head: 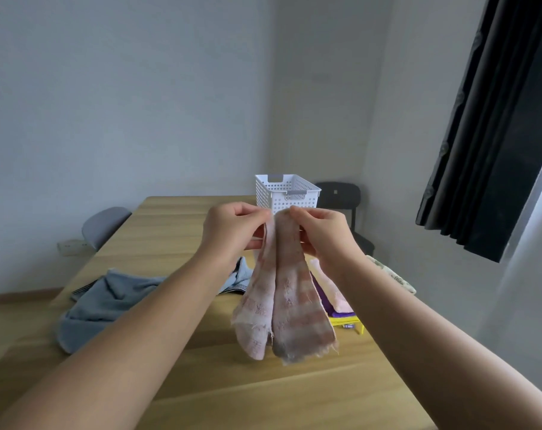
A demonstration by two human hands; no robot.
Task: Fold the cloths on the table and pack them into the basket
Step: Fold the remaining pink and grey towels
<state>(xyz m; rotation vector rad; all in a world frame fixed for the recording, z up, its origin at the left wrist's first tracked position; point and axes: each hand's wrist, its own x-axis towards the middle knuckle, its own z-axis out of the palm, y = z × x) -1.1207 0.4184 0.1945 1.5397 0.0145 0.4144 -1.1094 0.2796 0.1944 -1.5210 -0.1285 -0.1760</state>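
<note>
Both hands are raised over the middle of the desk [232,395], close together, holding a pink striped cloth [283,305] by its top edge. The left hand [229,231] pinches one upper corner between thumb and fingertips, and the right hand [322,232] pinches the other, its remaining fingers curled behind the fabric. The cloth hangs doubled in two long lobes with frayed lower ends; whether those ends touch the desk cannot be told.

Behind the hands, at the far edge of the desk, stands a white perforated basket [289,193], upright. A crumpled blue-grey towel [108,301] lies toward the left edge, with a lighter blue cloth [240,276] just beside it. Right of the hanging cloth is a pile: a pale pink cloth [331,287] on a purple cloth [341,313] on a yellow cloth [348,321]. A patterned cloth [390,274] lies at the right edge.

A grey chair [105,225] stands at the left side, a black chair [341,197] beyond the far right corner.
</note>
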